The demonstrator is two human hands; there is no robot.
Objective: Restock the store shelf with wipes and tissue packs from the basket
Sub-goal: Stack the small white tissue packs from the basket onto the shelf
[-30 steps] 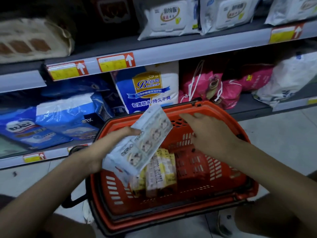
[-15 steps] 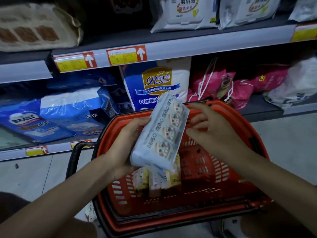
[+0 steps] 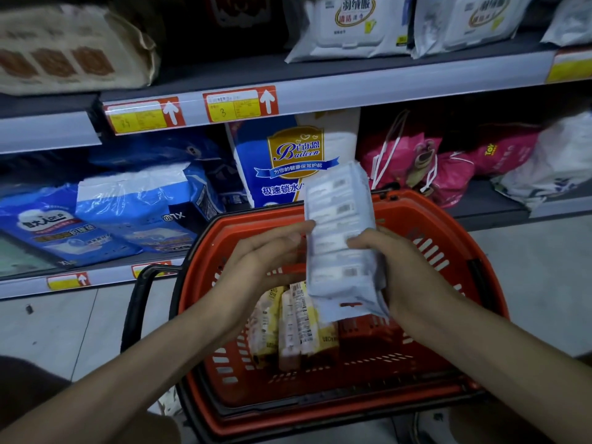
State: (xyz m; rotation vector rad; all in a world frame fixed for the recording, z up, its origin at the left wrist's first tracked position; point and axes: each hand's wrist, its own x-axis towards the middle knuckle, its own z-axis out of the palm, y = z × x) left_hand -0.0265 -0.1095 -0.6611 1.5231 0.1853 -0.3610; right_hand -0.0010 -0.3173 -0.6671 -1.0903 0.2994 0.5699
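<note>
A long white tissue pack (image 3: 339, 225) stands nearly upright above the orange basket (image 3: 448, 219), its barcode side facing me. My right hand (image 3: 410, 277) grips its right edge, thumb on the front. My left hand (image 3: 266, 261) holds the left edge, thumb at the front and fingers reaching behind. Several yellow-and-white packs (image 3: 298, 322) stand on end in the basket below. White wipes packs (image 3: 349, 24) lie on the upper shelf (image 3: 352, 88).
The lower shelf holds blue packs (image 3: 134, 213), a blue-and-white Baileen bag (image 3: 288, 161), pink drawstring bags (image 3: 416, 155) and a white bag (image 3: 557, 161). The basket's black handle (image 3: 137, 302) hangs to the left over the tiled floor. A beige pack (image 3: 64, 49) sits upper left.
The pack has been turned from tilted, picture side towards me, to nearly upright with the barcode side showing. My right hand came in and took its right edge.
</note>
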